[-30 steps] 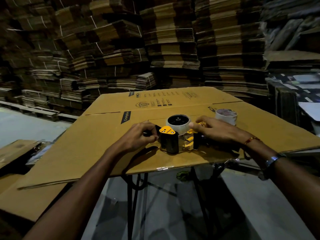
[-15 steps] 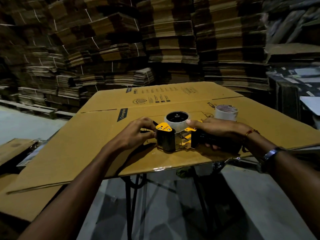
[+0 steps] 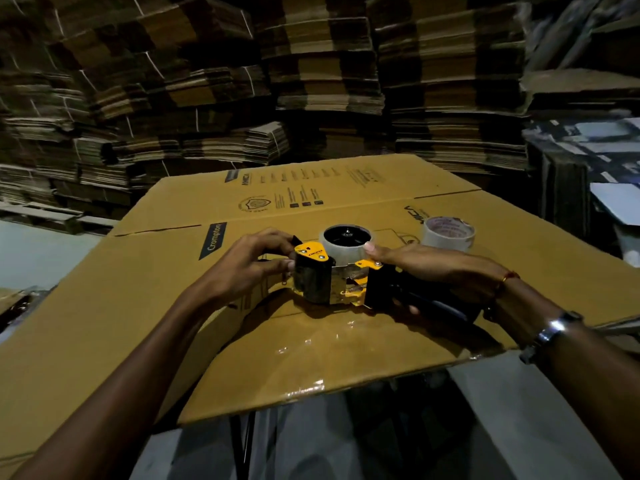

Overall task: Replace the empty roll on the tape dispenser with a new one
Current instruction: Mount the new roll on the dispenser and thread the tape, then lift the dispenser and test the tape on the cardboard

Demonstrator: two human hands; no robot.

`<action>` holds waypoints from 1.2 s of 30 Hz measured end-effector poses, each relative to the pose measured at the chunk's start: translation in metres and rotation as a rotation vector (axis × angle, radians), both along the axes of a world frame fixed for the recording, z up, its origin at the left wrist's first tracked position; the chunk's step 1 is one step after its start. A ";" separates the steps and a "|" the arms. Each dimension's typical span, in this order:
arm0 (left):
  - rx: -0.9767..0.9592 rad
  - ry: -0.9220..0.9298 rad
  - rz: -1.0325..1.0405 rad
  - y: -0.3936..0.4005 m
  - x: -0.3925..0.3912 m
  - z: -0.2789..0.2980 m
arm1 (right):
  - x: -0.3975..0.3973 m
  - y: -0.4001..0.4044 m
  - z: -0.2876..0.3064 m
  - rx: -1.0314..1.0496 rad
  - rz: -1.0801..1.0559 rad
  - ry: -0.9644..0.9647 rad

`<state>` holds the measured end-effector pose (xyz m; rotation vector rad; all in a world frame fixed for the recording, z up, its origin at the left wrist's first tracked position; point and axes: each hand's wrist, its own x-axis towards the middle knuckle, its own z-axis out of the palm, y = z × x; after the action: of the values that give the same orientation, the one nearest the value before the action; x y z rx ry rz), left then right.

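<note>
Hands are working at both ends of a black-and-yellow handheld tape dispenser [image 3: 341, 278] lying on its side on a flattened brown cardboard sheet [image 3: 138, 306]. Left hand [image 3: 249, 268] is curling its fingers round the dispenser's front end, beside the yellow plate and black roller guard; whether it is pinching a tape end cannot be told. Right hand [image 3: 440, 271] is wrapping round the black handle, thumb reaching toward the roll. Clear tape roll on a black hub [image 3: 344, 239] is sitting on the dispenser's spindle, so mounting appears done; threading the tape through the front seems to be what is left. White-cored spare or spent roll [image 3: 448, 233] is standing apart, behind the right hand; which it is cannot be told. Near edge of the sheet is running just below the dispenser, overhanging a dark stand, so little room is remaining toward the person; open cardboard is extending left and far. Stacked flattened cartons [image 3: 311, 81] are walling the background.
</note>
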<state>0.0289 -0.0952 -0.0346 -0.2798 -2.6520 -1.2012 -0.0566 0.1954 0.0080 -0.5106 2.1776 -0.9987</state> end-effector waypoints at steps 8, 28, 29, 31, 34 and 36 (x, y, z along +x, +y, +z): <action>-0.123 -0.173 -0.011 0.003 -0.016 0.043 | 0.001 0.002 0.018 -0.191 -0.089 -0.254; 0.208 -0.540 -0.004 0.111 0.010 0.118 | 0.056 0.099 0.110 -0.180 -0.227 0.003; 0.187 -0.553 -0.006 0.114 0.008 0.118 | 0.058 0.104 0.106 -0.175 -0.236 0.022; 0.159 -0.582 -0.009 0.118 0.003 0.118 | 0.060 0.112 0.099 -0.150 -0.232 0.049; 0.194 -0.655 0.010 0.122 -0.003 0.118 | 0.065 0.120 0.093 -0.113 -0.214 0.079; 0.218 -0.695 0.035 0.124 -0.007 0.118 | 0.071 0.122 0.091 -0.110 -0.238 0.080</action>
<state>0.0220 0.0291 0.0838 0.2758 -2.9998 -1.8214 0.0140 0.3172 0.0991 -0.3518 2.3022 -1.2502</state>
